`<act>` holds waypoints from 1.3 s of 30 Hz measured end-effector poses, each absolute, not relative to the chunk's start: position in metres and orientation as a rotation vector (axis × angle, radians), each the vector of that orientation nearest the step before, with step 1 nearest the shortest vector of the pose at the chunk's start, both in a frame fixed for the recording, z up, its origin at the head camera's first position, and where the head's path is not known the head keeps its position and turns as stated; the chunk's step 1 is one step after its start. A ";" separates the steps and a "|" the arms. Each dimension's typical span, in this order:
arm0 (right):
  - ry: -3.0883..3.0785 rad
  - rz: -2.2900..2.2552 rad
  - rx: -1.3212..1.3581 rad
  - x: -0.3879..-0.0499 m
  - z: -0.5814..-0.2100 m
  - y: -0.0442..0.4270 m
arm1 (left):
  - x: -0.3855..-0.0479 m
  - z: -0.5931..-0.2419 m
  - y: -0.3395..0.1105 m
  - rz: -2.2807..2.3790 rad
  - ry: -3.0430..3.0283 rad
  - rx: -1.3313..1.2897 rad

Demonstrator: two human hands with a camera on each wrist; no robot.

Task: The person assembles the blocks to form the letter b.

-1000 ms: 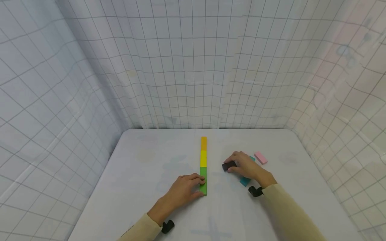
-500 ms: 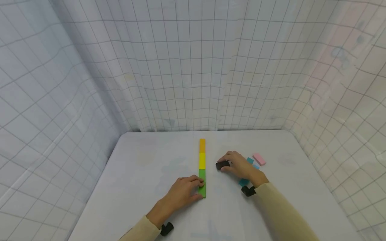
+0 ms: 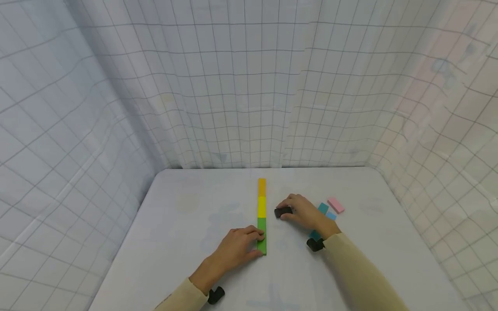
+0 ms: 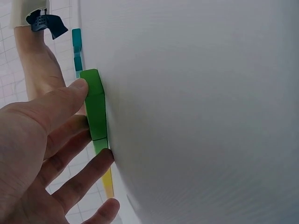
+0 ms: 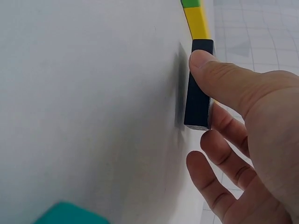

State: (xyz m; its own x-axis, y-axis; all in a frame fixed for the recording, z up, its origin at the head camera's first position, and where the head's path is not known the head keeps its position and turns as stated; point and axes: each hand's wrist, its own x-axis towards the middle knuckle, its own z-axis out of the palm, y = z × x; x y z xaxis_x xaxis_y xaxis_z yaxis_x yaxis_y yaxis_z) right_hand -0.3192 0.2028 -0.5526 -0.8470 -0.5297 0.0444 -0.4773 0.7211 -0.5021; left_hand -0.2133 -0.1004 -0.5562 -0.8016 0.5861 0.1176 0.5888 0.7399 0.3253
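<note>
A straight row of blocks lies on the white table (image 3: 194, 194): an orange block (image 3: 262, 187), a yellow block (image 3: 262, 207), then two green ones. My left hand (image 3: 235, 248) pinches the nearest green block (image 4: 96, 114), its thumb near one end and fingers along the side. To the right of the row, my right hand (image 3: 305, 212) pinches a black block (image 5: 198, 88) between thumb and fingers. In the right wrist view a shadow shows apart from the black block, which is slightly off the table.
Right of and beneath my right forearm lie a pink block (image 3: 336, 205), a light blue block (image 3: 331, 215) and teal blocks (image 3: 323, 208), partly hidden. A grid-patterned white curtain (image 3: 253, 95) surrounds the table's back and sides.
My right hand has moved left with the black block, closer to the row, uncovering the light blue block. My left hand stays at the green block.
</note>
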 end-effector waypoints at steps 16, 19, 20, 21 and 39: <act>2.806 -0.773 -0.789 -0.326 -0.549 0.187 | -0.214 -0.555 -0.102 -0.577 -2.908 -0.991; 2.811 -0.750 -0.797 -0.328 -0.549 0.184 | -0.214 -0.556 -0.102 -0.583 -2.906 -0.996; 2.814 -0.743 -0.801 -0.329 -0.549 0.183 | -0.214 -0.557 -0.102 -0.584 -2.906 -0.997; 2.817 -0.739 -0.804 -0.330 -0.550 0.183 | -0.214 -0.557 -0.102 -0.585 -2.904 -0.999; 2.837 -0.730 -0.783 -0.335 -0.552 0.172 | -0.214 -0.559 -0.103 -0.581 -2.893 -0.986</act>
State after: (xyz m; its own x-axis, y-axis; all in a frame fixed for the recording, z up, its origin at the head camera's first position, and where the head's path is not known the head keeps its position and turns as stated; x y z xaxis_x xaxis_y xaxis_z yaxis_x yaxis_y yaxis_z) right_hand -0.3346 0.1725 -0.5523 -0.8612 -0.5079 0.0215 -0.4552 0.7517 -0.4773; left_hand -0.2138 -0.1026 -0.5588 -0.7985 0.5838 0.1467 0.5952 0.7292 0.3377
